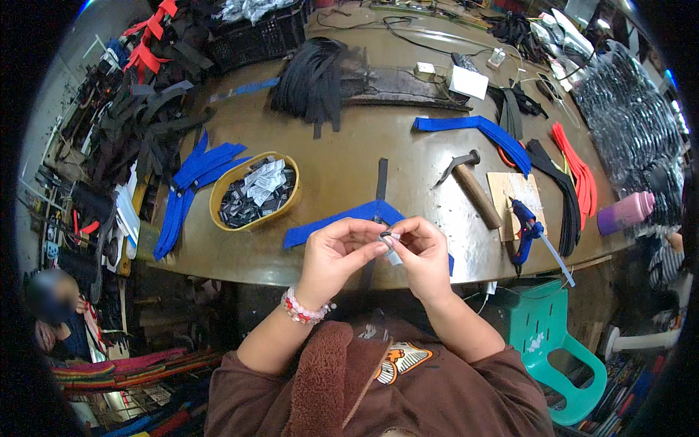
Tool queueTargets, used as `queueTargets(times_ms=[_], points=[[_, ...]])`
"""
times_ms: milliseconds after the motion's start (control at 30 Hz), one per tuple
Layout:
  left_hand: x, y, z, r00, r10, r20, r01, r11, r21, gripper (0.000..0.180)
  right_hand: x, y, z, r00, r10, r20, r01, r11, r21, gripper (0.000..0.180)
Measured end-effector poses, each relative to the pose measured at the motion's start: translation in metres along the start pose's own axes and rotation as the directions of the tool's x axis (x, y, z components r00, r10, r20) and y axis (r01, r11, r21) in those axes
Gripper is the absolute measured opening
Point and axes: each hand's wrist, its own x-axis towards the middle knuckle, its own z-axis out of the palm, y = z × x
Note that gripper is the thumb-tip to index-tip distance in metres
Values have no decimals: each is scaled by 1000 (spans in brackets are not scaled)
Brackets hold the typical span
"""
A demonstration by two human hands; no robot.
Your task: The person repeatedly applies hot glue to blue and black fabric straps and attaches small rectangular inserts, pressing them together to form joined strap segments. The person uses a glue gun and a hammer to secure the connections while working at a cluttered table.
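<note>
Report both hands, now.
Left hand: closed, thumb and fingers pinching a small pale tag.
Right hand: closed, pinching at the same small pale tag.

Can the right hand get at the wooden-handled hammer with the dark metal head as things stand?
Probably yes: the hammer lies ahead and rightward of the bare right hand, nothing visibly standing between, though that hand is busy pinching a small pale tag.

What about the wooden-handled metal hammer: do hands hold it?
No, the hammer lies on the brown tabletop, apart from the left hand and right hand.
</note>
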Motion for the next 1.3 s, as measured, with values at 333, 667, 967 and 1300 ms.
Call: queueTargets(times_ms=[333,667,967,1300], points=[[-3,-1,8,991,17,-133,-10,999,52,14,-8,-9,-1,1000,6,19,-5,1000,-16,11],[7,-19,-3,987,-60,-151,63,998,14,13,-23,11,-68,954,-72,-291,18,983,-185,10],[51,-74,-49,930,-292,-222,198,909,-367,11,-27,-26,-245,792,-421,-443,-359,266,-895,48],[46,-88,-52,928,-299,-222,152,849,-507,11,52,-87,-101,998,-12,68,65,-161,-985,30]])
